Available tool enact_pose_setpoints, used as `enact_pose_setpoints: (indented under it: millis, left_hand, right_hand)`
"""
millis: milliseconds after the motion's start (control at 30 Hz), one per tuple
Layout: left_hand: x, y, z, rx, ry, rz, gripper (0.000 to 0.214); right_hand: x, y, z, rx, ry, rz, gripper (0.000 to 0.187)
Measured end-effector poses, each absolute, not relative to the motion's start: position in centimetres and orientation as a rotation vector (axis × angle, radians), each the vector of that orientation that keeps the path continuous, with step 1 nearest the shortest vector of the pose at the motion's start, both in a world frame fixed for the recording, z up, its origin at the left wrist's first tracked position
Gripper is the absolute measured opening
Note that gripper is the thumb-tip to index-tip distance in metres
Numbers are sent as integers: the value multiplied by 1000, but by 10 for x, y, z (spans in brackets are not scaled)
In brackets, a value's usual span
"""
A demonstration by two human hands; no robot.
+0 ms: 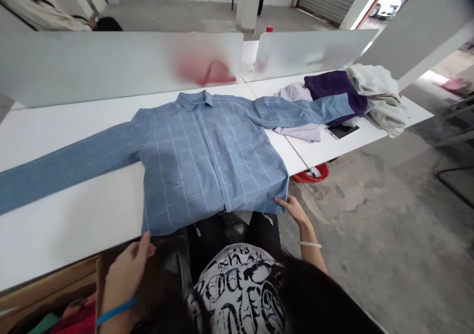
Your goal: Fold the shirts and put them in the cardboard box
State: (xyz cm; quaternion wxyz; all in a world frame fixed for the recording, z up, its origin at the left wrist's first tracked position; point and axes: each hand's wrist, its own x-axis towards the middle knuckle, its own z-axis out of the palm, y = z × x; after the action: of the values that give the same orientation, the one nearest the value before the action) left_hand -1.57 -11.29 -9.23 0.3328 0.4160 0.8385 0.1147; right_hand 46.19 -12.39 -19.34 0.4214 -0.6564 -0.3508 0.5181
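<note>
A blue button-up shirt (192,161) with thin white checks lies front up across the white table, its collar at the far side and both sleeves spread out sideways. Its hem hangs a little over the near table edge. My left hand (129,262) pinches the hem corner on the left side. At the opposite hem corner, my right hand (292,208) grips the cloth between thumb and fingers. The right-hand sleeve rests on top of a pale lilac garment (309,133) and a purple garment (328,84).
Cream-coloured clothes (374,82) are piled at the table's right end, near a dark phone (344,131). A frosted divider (122,62) runs along the back. Under the table are a red bag (314,174) and a cardboard box (74,274) holding colourful cloth. Another person's sleeve (40,10) shows beyond.
</note>
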Motion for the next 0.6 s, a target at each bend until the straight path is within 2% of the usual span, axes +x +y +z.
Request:
enact_pose_setpoints:
  millis: [67,200,367,467,600]
  left_hand:
    - [5,-123,-122,946,2200,383,47]
    - [28,-130,-173,794,1896,1102,55]
    - [22,-129,-174,515,1752,1444,43]
    - [9,-135,-165,540,1789,1271,44]
    - [-10,-146,-172,1059,1843,715,39]
  right_hand:
    - [463,-130,-191,-1701,-876,1363,48]
    - [466,-139,-164,-1692,-969,1452,46]
    - [466,-149,-124,-1608,-961,1393,55]
    - [468,-157,-122,-1547,-818,1335,66]
    - [476,-165,-142,-1679,-944,1391,60]
